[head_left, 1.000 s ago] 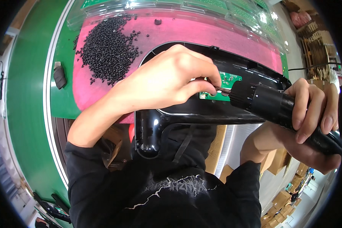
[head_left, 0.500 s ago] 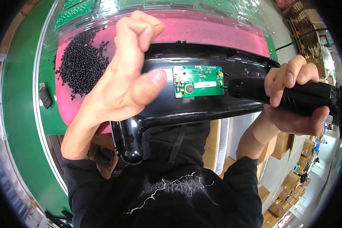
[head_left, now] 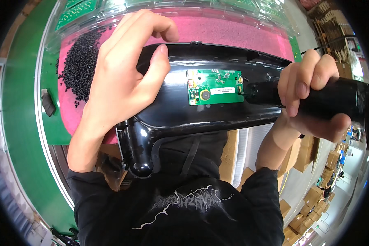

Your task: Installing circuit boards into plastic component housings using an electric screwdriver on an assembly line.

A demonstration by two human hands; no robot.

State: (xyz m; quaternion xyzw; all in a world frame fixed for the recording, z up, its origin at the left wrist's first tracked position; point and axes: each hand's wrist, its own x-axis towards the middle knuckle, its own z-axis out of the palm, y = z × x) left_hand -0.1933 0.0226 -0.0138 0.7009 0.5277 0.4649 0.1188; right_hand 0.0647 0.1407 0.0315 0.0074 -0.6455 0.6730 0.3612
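Observation:
A glossy black plastic shell (head_left: 168, 108) lies open side up in front of me, with a tube-shaped arm at its near left. Inside it sits a green circuit board (head_left: 217, 100) with a round dark part and a white label. My right hand (head_left: 311, 88) is wrapped around a black electric screwdriver (head_left: 336, 100), which lies nearly level; its nose points at the board's right edge. Over the shell's left end is my left hand (head_left: 125, 67), thumb and curled fingers apart and nothing between them. Whether it touches the shell, I cannot tell.
A heap of small black screws (head_left: 78, 65) covers the left of the pink mat (head_left: 221, 30). Clear plastic trays (head_left: 160, 10) with green boards stand behind. A small dark wrapped object (head_left: 48, 104) lies on the green tabletop (head_left: 22, 123). Cardboard boxes (head_left: 313, 197) stand at the right.
My left hand has drawn left and turned, its thumb moving away from the board. The screwdriver has shifted slightly, its nose now less distinct against the shell.

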